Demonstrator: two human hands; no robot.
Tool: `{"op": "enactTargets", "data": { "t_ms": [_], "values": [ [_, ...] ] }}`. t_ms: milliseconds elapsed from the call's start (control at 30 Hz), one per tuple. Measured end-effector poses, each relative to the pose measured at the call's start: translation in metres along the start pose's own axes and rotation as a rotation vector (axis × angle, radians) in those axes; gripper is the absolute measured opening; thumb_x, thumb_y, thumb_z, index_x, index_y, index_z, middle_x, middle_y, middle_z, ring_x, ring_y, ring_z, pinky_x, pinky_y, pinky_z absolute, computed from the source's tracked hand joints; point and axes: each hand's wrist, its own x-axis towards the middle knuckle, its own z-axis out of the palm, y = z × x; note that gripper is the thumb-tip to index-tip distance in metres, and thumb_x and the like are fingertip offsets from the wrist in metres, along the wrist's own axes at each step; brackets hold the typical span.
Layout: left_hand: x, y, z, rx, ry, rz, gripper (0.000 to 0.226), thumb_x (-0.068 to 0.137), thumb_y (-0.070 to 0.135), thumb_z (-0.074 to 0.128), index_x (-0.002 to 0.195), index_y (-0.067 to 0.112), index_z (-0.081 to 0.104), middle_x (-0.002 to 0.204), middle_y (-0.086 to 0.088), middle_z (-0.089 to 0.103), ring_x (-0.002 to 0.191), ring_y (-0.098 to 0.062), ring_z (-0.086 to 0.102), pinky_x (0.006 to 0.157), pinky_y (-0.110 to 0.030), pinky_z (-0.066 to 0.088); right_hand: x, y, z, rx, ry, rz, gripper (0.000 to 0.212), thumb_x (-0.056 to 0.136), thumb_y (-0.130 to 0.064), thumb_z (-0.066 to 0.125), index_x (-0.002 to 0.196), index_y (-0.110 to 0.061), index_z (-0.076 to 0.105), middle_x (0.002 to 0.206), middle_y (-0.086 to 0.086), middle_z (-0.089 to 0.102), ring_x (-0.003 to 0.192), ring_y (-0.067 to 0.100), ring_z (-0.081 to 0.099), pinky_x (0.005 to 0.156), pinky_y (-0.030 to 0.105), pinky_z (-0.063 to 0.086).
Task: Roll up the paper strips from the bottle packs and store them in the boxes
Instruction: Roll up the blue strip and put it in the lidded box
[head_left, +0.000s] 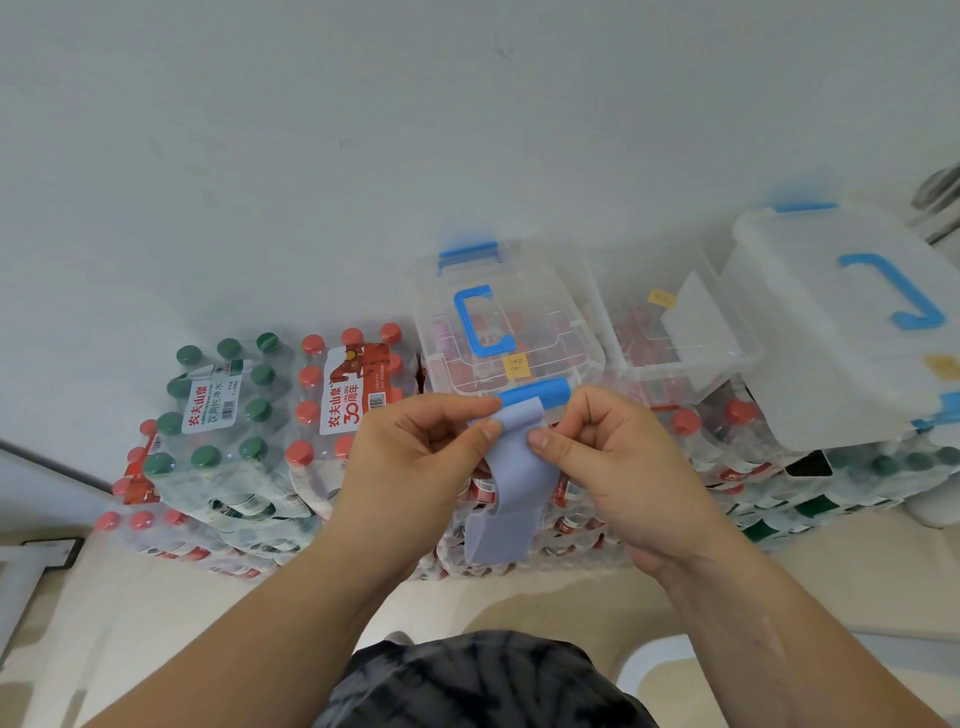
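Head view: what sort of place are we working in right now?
Probably a storage corner or stockroom: shrink-wrapped bottle packs are stacked on the floor against a bare white wall, with clear storage boxes set on top of them.

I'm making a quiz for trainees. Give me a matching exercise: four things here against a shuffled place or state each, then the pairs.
Things: 1 strip; 2 left box; 3 middle box; 4 green-cap pack.
States: a open; b far left; c pinched by left hand and right hand; d lidded.
Pairs: 1-c, 2-d, 3-a, 4-b.
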Motion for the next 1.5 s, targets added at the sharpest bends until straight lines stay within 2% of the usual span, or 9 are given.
{"op": "enactTargets", "data": {
  "t_ms": [233, 500, 633, 767, 867, 1000, 1200, 1333, 1500],
  "values": [
    [-0.002, -0.004, 0.0, 0.106, 0.006, 0.037, 0.021, 0.082, 0.003, 0.075, 0.088, 0.023, 0.079, 0.082, 0.0, 0.078, 0.078, -0.021, 0.074, 0.07, -0.028, 0.061, -0.002, 0.0, 0.002, 0.067, -0.009, 0.024, 0.019, 0.091, -0.008, 0.073, 0.082, -0.018, 0.06, 0.091, 0.038, 0.066, 0.086, 0.038, 0.069, 0.087, 0.054, 0.055],
    [-0.001, -0.002, 0.001, 0.181, -0.012, 0.115, 0.026, 0.078, -0.002, 0.077, 0.079, 0.024, 0.078, 0.08, 0.005, 0.076, 0.072, -0.01, 0.071, 0.066, -0.022, 0.058, -0.003, -0.006, 0.001, 0.1, -0.029, 0.001, 0.016, 0.093, 0.003, 0.064, 0.091, -0.011, 0.059, 0.088, 0.012, 0.08, 0.085, 0.017, 0.075, 0.071, 0.021, 0.056],
    [0.0, -0.006, 0.0, 0.218, -0.009, 0.134, 0.028, 0.078, -0.002, 0.077, 0.077, 0.027, 0.077, 0.08, 0.007, 0.075, 0.07, -0.01, 0.07, 0.065, -0.022, 0.057, -0.004, -0.006, 0.0, 0.025, 0.008, -0.031, 0.018, 0.09, 0.004, 0.065, 0.088, -0.014, 0.063, 0.078, 0.008, 0.076, 0.076, 0.016, 0.067, 0.07, 0.03, 0.055],
    [0.002, -0.008, 0.0, 0.236, -0.048, 0.141, 0.017, 0.079, 0.001, 0.077, 0.08, 0.018, 0.079, 0.078, 0.002, 0.074, 0.068, -0.013, 0.069, 0.063, -0.024, 0.058, -0.004, -0.005, 0.003, -0.008, 0.076, -0.059, 0.015, 0.087, -0.02, 0.077, 0.085, -0.011, 0.066, 0.08, 0.018, 0.073, 0.084, 0.036, 0.071, 0.081, 0.048, 0.059],
    [0.001, -0.008, 0.0, 0.202, -0.085, 0.12, 0.012, 0.081, 0.002, 0.076, 0.084, 0.013, 0.079, 0.079, -0.001, 0.075, 0.069, -0.019, 0.069, 0.062, -0.029, 0.059, -0.003, -0.003, 0.003, -0.02, 0.101, -0.069, 0.017, 0.086, -0.019, 0.078, 0.082, -0.01, 0.065, 0.074, 0.012, 0.074, 0.074, 0.02, 0.07, 0.077, 0.041, 0.058],
    [0.001, -0.005, 0.0, 0.037, -0.108, 0.047, 0.015, 0.083, 0.003, 0.072, 0.089, 0.015, 0.079, 0.084, -0.004, 0.077, 0.079, -0.021, 0.072, 0.072, -0.028, 0.06, -0.003, -0.004, -0.001, 0.023, 0.082, -0.07, 0.014, 0.088, -0.015, 0.076, 0.081, -0.015, 0.063, 0.078, 0.012, 0.076, 0.079, 0.021, 0.071, 0.082, 0.049, 0.057],
    [0.004, -0.006, -0.008, -0.221, -0.254, -0.083, 0.028, 0.072, 0.009, 0.069, 0.099, 0.014, 0.078, 0.102, -0.012, 0.076, 0.096, -0.026, 0.073, 0.077, -0.03, 0.059, -0.005, -0.007, -0.005, 0.096, 0.014, -0.048, 0.02, 0.091, -0.015, 0.07, 0.106, -0.027, 0.064, 0.086, 0.006, 0.081, 0.086, 0.016, 0.073, 0.087, 0.041, 0.054],
    [0.006, -0.004, -0.009, -0.194, -0.244, -0.067, 0.024, 0.069, 0.007, 0.072, 0.09, 0.016, 0.08, 0.097, -0.011, 0.078, 0.09, -0.022, 0.075, 0.073, -0.025, 0.058, -0.006, -0.007, -0.002, 0.11, 0.058, -0.06, 0.016, 0.089, -0.013, 0.072, 0.096, -0.027, 0.072, 0.084, 0.002, 0.08, 0.084, 0.015, 0.075, 0.085, 0.044, 0.056],
    [0.007, -0.004, -0.009, -0.103, -0.229, 0.005, 0.02, 0.065, 0.007, 0.078, 0.082, 0.017, 0.08, 0.083, -0.01, 0.078, 0.078, -0.023, 0.075, 0.069, -0.027, 0.059, -0.009, -0.005, 0.005, 0.143, 0.116, -0.104, 0.013, 0.086, -0.017, 0.073, 0.093, -0.027, 0.077, 0.091, -0.005, 0.08, 0.088, 0.008, 0.075, 0.075, 0.019, 0.057]
  ]
}}
